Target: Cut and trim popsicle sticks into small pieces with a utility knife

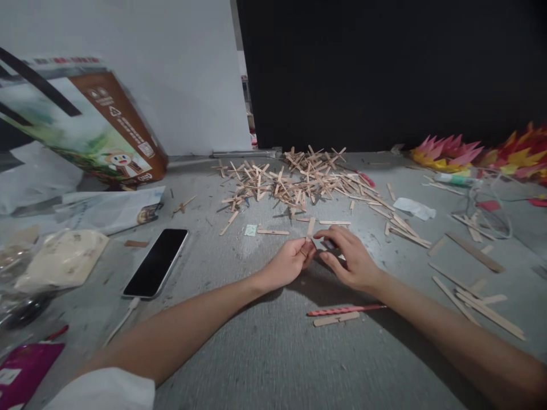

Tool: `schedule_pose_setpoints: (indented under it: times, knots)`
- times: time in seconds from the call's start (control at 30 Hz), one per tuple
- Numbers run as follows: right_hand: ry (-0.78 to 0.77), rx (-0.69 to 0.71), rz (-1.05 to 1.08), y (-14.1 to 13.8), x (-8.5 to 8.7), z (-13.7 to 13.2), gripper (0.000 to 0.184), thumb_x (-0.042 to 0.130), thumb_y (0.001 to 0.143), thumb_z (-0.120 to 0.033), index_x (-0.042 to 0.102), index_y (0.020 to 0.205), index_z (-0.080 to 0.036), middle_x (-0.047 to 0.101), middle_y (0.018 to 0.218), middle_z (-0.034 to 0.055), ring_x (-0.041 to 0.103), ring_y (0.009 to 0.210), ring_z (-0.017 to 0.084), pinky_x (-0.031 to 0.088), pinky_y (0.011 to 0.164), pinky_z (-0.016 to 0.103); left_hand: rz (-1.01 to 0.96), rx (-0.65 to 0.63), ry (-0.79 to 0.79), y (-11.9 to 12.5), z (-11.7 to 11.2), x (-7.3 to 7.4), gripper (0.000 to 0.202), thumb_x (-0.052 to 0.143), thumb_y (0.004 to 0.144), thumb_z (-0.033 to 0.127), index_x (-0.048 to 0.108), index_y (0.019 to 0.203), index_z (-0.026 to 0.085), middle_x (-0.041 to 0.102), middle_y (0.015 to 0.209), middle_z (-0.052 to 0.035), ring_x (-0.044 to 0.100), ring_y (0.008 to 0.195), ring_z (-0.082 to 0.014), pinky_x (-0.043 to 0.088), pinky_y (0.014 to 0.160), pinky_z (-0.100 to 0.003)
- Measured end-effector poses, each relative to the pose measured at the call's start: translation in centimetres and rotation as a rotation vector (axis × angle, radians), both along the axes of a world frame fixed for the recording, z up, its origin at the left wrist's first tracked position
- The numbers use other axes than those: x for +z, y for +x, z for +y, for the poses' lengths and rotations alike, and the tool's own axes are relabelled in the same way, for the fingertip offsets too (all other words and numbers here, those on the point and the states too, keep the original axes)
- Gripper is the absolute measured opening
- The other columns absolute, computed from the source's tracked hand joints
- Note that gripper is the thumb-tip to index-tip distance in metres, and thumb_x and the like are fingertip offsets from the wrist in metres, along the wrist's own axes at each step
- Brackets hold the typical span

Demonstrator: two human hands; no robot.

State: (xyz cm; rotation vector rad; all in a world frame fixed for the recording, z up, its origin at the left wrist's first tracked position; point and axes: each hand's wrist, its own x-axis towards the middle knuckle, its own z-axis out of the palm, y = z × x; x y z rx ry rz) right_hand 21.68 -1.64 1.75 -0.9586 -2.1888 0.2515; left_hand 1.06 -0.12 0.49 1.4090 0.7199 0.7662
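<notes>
My left hand (pixel 292 261) is closed, its fingertips pinching a short flat wooden craft stick (pixel 311 226) that points up and away. Just to the right, my right hand (pixel 351 256) is curved towards the stick, thumb and forefinger apart. A small dark patch shows between those fingers, too blurred to name. Beyond both hands lies a large heap of wooden stick crosses (pixel 277 182). Two loose craft sticks lie nearer, one left (pixel 273 232) and one right (pixel 335 222) of the held one. Below the right hand are a pink pencil (pixel 342 311) and another craft stick (pixel 337 319).
A black phone (pixel 157 263) on a white cable lies left, near plastic packets (pixel 64 259) and a printed bag (pixel 106 125). Loose sticks (pixel 487 310) are scattered right, with a paper scrap (pixel 414 208), a glue tube (pixel 457 179) and pink-yellow paper pieces (pixel 447 154) behind.
</notes>
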Motion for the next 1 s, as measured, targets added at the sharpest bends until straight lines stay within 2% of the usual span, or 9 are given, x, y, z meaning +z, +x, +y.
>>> schedule_pose_setpoints:
  times: [0.13,0.27,0.37,0.5,0.63,0.77,1.0]
  knots:
    - [-0.056,-0.041,0.083,-0.7,0.4,0.1,0.017,0.056,0.106,-0.029,0.063,0.12,-0.023,0.066,0.095,0.0072,0.063,0.087,0.023,0.049,0.078,0.037,-0.024,-0.015,-0.019,0.0,-0.1,0.2,0.063,0.054,0.092,0.081,0.046,0.077,0.02,0.039,0.066,0.006,0.032,0.06,-0.0099,0.026,0.058,-0.026]
    - [-0.095,-0.036,0.147,-1.1,0.8,0.2,0.013,0.058,0.106,-0.03,0.069,0.107,-0.023,0.066,0.084,0.0044,0.061,0.076,0.02,0.047,0.07,0.033,-0.013,-0.034,0.007,-0.1,-0.1,0.1,0.062,0.048,0.097,0.078,0.05,0.08,0.018,0.038,0.064,0.0067,0.03,0.058,-0.01,0.024,0.057,-0.026]
    - [-0.153,-0.056,0.207,-1.2,1.1,0.2,0.013,0.062,0.104,-0.033,0.071,0.101,-0.023,0.067,0.082,0.0034,0.059,0.071,0.018,0.046,0.068,0.032,-0.041,-0.037,-0.002,-0.1,-0.1,-0.1,0.057,0.048,0.1,0.075,0.052,0.092,0.018,0.037,0.063,0.0082,0.03,0.056,-0.0099,0.026,0.057,-0.026]
    - [-0.184,-0.1,0.263,-1.2,1.0,0.2,0.016,0.064,0.104,-0.035,0.07,0.095,-0.023,0.065,0.078,0.002,0.057,0.069,0.017,0.044,0.067,0.032,-0.106,-0.039,-0.046,-0.1,-0.1,-0.4,0.046,0.053,0.102,0.066,0.044,0.107,0.022,0.038,0.062,0.0112,0.033,0.054,-0.0098,0.028,0.056,-0.024]
    - [-0.216,-0.194,0.31,-1.3,1.1,0.5,0.019,0.068,0.1,-0.039,0.068,0.093,-0.022,0.066,0.081,0.0022,0.055,0.068,0.016,0.042,0.066,0.032,-0.091,-0.047,-0.044,0.0,-0.2,-0.4,0.047,0.058,0.099,0.067,0.04,0.102,0.024,0.038,0.06,0.0126,0.032,0.052,-0.0089,0.027,0.056,-0.023]
    - [-0.287,-0.206,0.342,-1.4,1.6,0.4,0.025,0.067,0.1,-0.044,0.065,0.088,-0.022,0.063,0.078,0.0014,0.053,0.067,0.016,0.041,0.065,0.031,-0.105,-0.057,-0.07,0.1,-0.2,-0.2,0.05,0.061,0.096,0.068,0.04,0.096,0.023,0.038,0.06,0.0127,0.03,0.051,-0.0075,0.027,0.056,-0.023]
    - [-0.423,-0.231,0.369,-1.6,2.5,0.1,0.032,0.066,0.1,-0.046,0.064,0.08,-0.021,0.052,0.069,-0.0021,0.046,0.065,0.015,0.037,0.063,0.03,-0.157,-0.011,-0.126,0.0,-0.3,0.5,0.044,0.052,0.103,0.063,0.048,0.095,0.02,0.037,0.065,0.0093,0.031,0.055,-0.0083,0.027,0.056,-0.023]
